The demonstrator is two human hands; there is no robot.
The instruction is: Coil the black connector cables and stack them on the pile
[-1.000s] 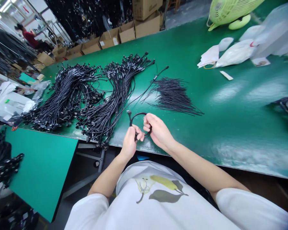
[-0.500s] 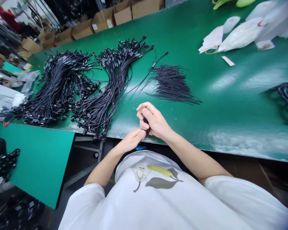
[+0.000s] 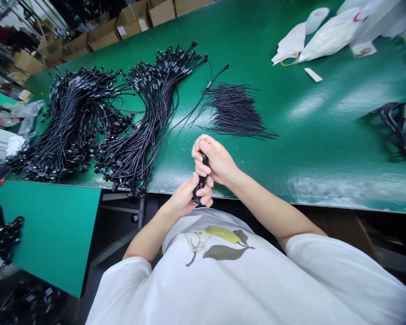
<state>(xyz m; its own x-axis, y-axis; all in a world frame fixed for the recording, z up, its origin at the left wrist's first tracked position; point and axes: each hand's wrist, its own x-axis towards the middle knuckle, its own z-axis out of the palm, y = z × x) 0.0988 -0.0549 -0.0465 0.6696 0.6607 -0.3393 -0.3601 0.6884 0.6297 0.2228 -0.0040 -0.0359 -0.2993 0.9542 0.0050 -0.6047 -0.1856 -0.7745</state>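
Note:
A folded black cable (image 3: 199,186) is held close to my body, at the table's front edge. My left hand (image 3: 185,197) is closed around its lower part, where a connector end sticks out. Wrapped on the upper part is my right hand (image 3: 217,160), fingers curled and thumb pressed on top. Much of the cable is hidden by the fingers. Beyond my hands lies a pile of thin black ties (image 3: 235,110), with a single straight cable (image 3: 209,84) beside it. To the left is a bundle of black cables (image 3: 157,106).
Another large cable bundle (image 3: 71,117) lies farther left on the green table (image 3: 257,54). White bags (image 3: 331,36) and a small white strip (image 3: 313,75) are at the far right. More black cables (image 3: 397,122) lie near the right edge. Cardboard boxes (image 3: 133,20) line the back.
My left hand has come around the lower end of the folded cable, and more of the cable shows. My right hand stays closed on it. The view has shifted slightly.

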